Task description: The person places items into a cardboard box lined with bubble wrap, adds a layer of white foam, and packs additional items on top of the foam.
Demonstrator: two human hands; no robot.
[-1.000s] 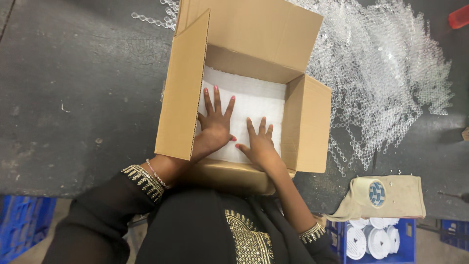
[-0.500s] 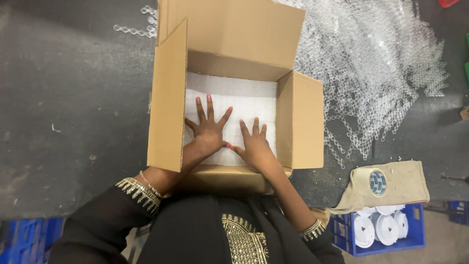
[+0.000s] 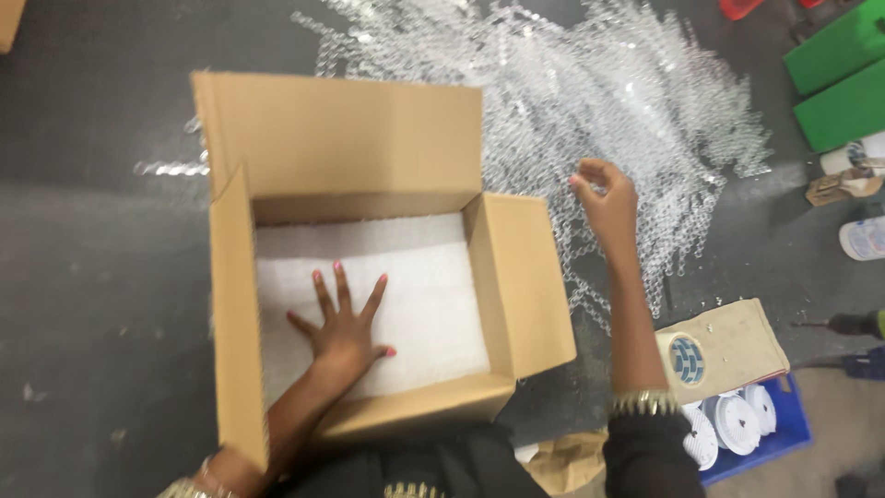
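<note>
An open cardboard box (image 3: 525, 277) stands on a dark grey table with its flaps up. A white foam sheet (image 3: 424, 304) lines its bottom. My left hand (image 3: 343, 325) lies flat on the foam, fingers spread. My right hand (image 3: 604, 198) is raised outside the box to the right, above a pile of clear bubble wrap (image 3: 627, 111), fingers loosely curled and holding nothing.
A blue crate (image 3: 784, 433) with white round discs sits at the lower right, a brown paper-wrapped roll (image 3: 728, 346) resting on it. Green boxes (image 3: 843, 83) and white bottles (image 3: 862, 240) stand at the right edge. Crumpled brown paper (image 3: 567, 461) lies near my body.
My right hand has left the foam inside the box and moved out to the right, over the bubble wrap. My left hand stays pressed on the foam. The view has moved closer.
</note>
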